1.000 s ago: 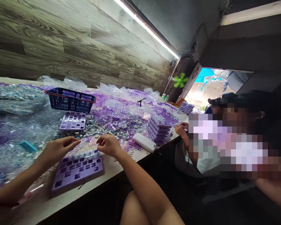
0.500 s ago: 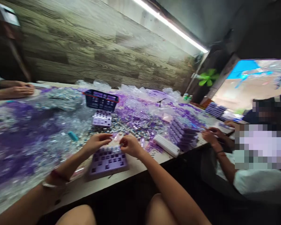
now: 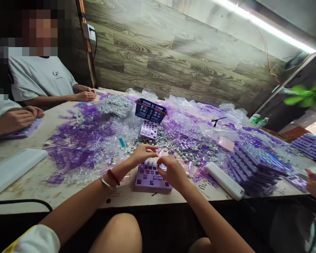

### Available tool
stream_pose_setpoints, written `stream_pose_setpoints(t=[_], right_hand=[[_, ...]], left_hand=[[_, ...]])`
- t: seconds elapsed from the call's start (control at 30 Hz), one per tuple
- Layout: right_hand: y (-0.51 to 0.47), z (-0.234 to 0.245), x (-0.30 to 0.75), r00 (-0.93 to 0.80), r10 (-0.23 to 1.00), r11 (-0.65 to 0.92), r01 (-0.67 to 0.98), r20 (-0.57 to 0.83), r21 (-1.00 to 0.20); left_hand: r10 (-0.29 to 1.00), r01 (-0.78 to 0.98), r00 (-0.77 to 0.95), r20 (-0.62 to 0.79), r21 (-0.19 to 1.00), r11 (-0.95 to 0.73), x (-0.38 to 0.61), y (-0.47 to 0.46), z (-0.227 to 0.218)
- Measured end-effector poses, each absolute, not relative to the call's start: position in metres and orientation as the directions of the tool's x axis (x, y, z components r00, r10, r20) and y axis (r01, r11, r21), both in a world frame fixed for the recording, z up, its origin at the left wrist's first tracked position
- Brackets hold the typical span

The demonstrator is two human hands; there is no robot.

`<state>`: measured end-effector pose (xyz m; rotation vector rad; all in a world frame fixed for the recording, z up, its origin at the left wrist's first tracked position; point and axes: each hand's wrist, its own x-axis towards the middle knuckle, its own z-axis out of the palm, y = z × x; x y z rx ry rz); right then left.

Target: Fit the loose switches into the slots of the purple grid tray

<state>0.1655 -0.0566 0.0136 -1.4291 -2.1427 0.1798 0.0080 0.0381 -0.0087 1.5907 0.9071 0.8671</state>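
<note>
My left hand reaches over the far edge of a purple keyboard-like frame with square openings. Its fingers are stretched out and apart, close to a small clear plastic piece. Over the frame's right side, my right hand is closed in a pinch. Whatever sits between those fingertips is too small to make out. Small pale parts line the frame's far rows, partly hidden by my hands. Beyond my hands, another purple frame leans among loose small parts.
A dark basket stands behind the heap of small parts. To the right are a white bar-shaped case and stacked purple frames. Purple and clear plastic pieces cover the left. Co-workers' hands are at the table's sides.
The view has swung left, so the scene sits further right and co-workers on the left show more. Both my hands stay over the purple frame in much the same pose.
</note>
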Motion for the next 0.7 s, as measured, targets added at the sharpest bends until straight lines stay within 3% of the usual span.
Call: stream_pose_setpoints(t=[0.23,0.5,0.7], right_hand=[[-0.046,-0.002,0.168,-0.380,0.858,0.505,0.742,0.344,-0.440],[-0.045,-0.011,0.165,-0.287,0.858,0.486,0.722,0.426,-0.492],[-0.041,-0.015,0.165,-0.309,0.860,0.496,0.696,0.407,-0.519]], left_hand=[[0.903,0.166,0.403,0.150,0.958,-0.234,0.007,0.044,-0.014],[0.880,0.264,0.435,0.193,0.907,-0.329,0.006,0.041,-0.014],[0.880,0.351,0.426,0.210,0.858,-0.375,0.005,0.042,-0.013]])
